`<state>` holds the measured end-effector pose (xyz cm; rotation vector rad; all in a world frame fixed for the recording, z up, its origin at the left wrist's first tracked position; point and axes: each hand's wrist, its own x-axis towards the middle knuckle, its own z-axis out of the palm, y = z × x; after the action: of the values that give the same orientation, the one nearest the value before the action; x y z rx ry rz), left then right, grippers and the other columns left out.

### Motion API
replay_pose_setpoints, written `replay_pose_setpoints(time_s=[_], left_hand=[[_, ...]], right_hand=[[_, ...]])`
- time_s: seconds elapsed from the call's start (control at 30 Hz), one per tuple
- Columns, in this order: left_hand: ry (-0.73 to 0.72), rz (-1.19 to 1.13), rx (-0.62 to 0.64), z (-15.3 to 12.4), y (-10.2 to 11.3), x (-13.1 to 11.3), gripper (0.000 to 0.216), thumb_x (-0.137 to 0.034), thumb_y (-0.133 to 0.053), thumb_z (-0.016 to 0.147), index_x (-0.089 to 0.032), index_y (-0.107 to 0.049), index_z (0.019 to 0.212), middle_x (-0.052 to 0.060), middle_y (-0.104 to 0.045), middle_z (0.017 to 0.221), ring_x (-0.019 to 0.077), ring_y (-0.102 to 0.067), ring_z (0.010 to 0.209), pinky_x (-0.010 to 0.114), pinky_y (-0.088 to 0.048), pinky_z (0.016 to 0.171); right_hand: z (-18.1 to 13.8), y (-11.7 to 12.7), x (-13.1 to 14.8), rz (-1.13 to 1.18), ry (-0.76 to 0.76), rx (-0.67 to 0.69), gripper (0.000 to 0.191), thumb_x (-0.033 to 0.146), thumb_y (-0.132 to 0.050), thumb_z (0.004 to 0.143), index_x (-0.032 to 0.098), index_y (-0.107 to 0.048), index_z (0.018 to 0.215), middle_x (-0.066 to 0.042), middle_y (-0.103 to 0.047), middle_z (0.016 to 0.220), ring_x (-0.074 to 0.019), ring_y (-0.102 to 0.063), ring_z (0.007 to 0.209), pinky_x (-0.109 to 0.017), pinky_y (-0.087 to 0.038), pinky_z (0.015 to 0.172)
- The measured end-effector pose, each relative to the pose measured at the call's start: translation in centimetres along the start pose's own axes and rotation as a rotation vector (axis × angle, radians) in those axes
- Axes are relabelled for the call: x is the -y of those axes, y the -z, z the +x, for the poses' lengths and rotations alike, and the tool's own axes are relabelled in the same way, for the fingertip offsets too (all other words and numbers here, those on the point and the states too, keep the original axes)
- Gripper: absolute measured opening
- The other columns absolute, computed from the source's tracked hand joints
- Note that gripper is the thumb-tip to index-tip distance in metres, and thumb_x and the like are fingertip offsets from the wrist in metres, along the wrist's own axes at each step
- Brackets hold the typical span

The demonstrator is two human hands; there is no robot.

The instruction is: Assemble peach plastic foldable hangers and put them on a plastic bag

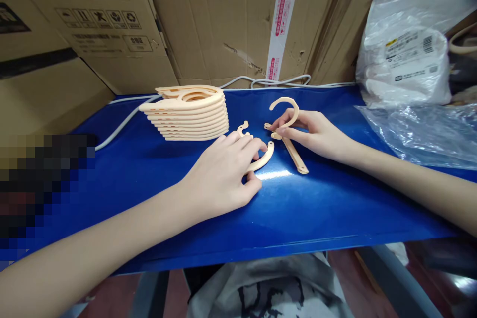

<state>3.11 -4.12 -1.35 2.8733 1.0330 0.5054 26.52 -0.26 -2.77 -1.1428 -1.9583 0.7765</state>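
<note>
My left hand (pixel 233 171) is over the blue table, thumb and fingers closed around a curved cream plastic hanger piece (pixel 264 159) with a hole in its end. Just beyond those fingers lies a small curved cream piece (pixel 243 128), partly hidden by the hand. Between thumb and fingertips, my right hand (pixel 307 129) pinches a cream plastic hanger hook (pixel 292 105), its curve upward. Under the hook, a straight cream hanger arm (pixel 295 155) slants toward me; whether it is joined to the hook I cannot tell. A neat stack of folded cream hangers (pixel 190 114) stands left of my hands.
Cardboard boxes (pixel 231 30) wall off the back and left. White cables (pixel 126 126) run along the table's (pixel 328 213) rear and left. A white plastic bag (pixel 406 59) and clear plastic film (pixel 428 134) lie at right. A blurred dark object (pixel 44 184) sits far left.
</note>
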Motion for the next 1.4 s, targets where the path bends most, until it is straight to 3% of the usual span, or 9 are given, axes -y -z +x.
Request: replay_pose_setpoints(time_s=[0.13,0.3,0.47,0.67,0.8,0.93,1.1,1.23,1.4], left_hand=[[-0.060,-0.006,-0.054,0.2,-0.6,0.3,0.022,-0.023,-0.054,0.091,-0.013,-0.060,0.108,0.006,-0.065,0.104,0.0236,-0.056,0.095,0.037,-0.046,0.085],[-0.071,-0.076,-0.054,0.1,-0.2,0.4,0.019,-0.016,-0.048,0.094,-0.013,-0.060,0.108,0.005,-0.063,0.094,0.0214,-0.057,0.092,0.034,-0.047,0.081],[0.024,-0.204,-0.092,-0.2,0.2,0.3,0.025,-0.017,-0.048,0.092,-0.016,-0.058,0.115,0.003,-0.058,0.095,0.0168,-0.058,0.082,0.029,-0.046,0.073],[0.085,-0.153,-0.138,-0.1,0.4,0.3,0.022,-0.018,-0.051,0.086,-0.016,-0.059,0.106,0.002,-0.060,0.093,0.0154,-0.058,0.075,0.027,-0.039,0.062],[0.122,-0.053,-0.141,0.1,0.6,0.5,0.015,-0.028,-0.048,0.094,-0.017,-0.058,0.093,0.000,-0.061,0.086,0.0149,-0.055,0.068,0.028,-0.031,0.057],[0.180,-0.038,-0.078,0.3,0.6,0.8,0.033,-0.037,-0.039,0.102,-0.018,-0.055,0.081,-0.001,-0.059,0.075,0.0142,-0.052,0.063,0.028,-0.028,0.057],[0.100,-0.089,-0.064,0.7,0.2,1.5,0.029,-0.031,-0.040,0.102,-0.016,-0.059,0.085,0.004,-0.063,0.086,0.0199,-0.058,0.084,0.031,-0.038,0.072],[0.018,-0.116,-0.075,0.9,0.0,1.8,0.032,-0.028,-0.038,0.102,-0.016,-0.059,0.080,0.004,-0.060,0.079,0.0194,-0.051,0.079,0.033,-0.038,0.074],[-0.026,-0.129,-0.097,0.9,0.1,1.9,0.029,-0.027,-0.038,0.101,-0.017,-0.060,0.084,0.004,-0.060,0.082,0.0190,-0.048,0.077,0.033,-0.038,0.073]], right_hand=[[0.2,0.2,0.2,0.059,0.043,0.104,0.013,0.034,-0.062,0.088,0.021,-0.065,0.088,-0.003,-0.072,0.098,-0.0241,-0.068,0.102,-0.043,-0.052,0.092],[-0.1,0.5,1.5,0.003,0.134,0.000,0.012,0.033,-0.065,0.087,0.022,-0.067,0.082,-0.003,-0.071,0.097,-0.0226,-0.066,0.095,-0.042,-0.050,0.092],[-0.6,0.1,2.5,0.174,-0.003,-0.063,0.012,0.030,-0.069,0.081,0.020,-0.065,0.077,-0.001,-0.065,0.077,-0.0166,-0.061,0.073,-0.033,-0.050,0.071],[-0.5,-0.4,1.5,0.407,-0.096,-0.042,0.008,0.025,-0.068,0.081,0.020,-0.065,0.077,0.000,-0.064,0.076,-0.0139,-0.061,0.072,-0.030,-0.052,0.072],[-0.3,-0.4,0.8,0.512,-0.149,-0.039,0.007,0.023,-0.072,0.079,0.020,-0.066,0.080,0.000,-0.066,0.081,-0.0132,-0.064,0.077,-0.029,-0.053,0.074],[-0.2,-0.5,0.8,0.553,-0.192,-0.030,0.018,0.021,-0.078,0.073,0.019,-0.065,0.086,0.000,-0.070,0.082,-0.0129,-0.067,0.075,-0.030,-0.055,0.076],[-0.1,-0.4,0.8,0.607,-0.224,-0.058,0.050,0.019,-0.082,0.070,0.022,-0.059,0.114,0.001,-0.072,0.086,-0.0142,-0.071,0.073,-0.030,-0.059,0.073],[0.0,-0.1,0.5,0.618,-0.210,-0.142,0.055,0.018,-0.083,0.068,0.023,-0.058,0.117,0.004,-0.071,0.080,-0.0138,-0.072,0.073,-0.029,-0.061,0.071],[0.1,0.0,0.4,0.680,-0.216,-0.147,0.056,0.018,-0.084,0.066,0.023,-0.060,0.116,0.005,-0.070,0.080,-0.0136,-0.072,0.073,-0.029,-0.061,0.071]])
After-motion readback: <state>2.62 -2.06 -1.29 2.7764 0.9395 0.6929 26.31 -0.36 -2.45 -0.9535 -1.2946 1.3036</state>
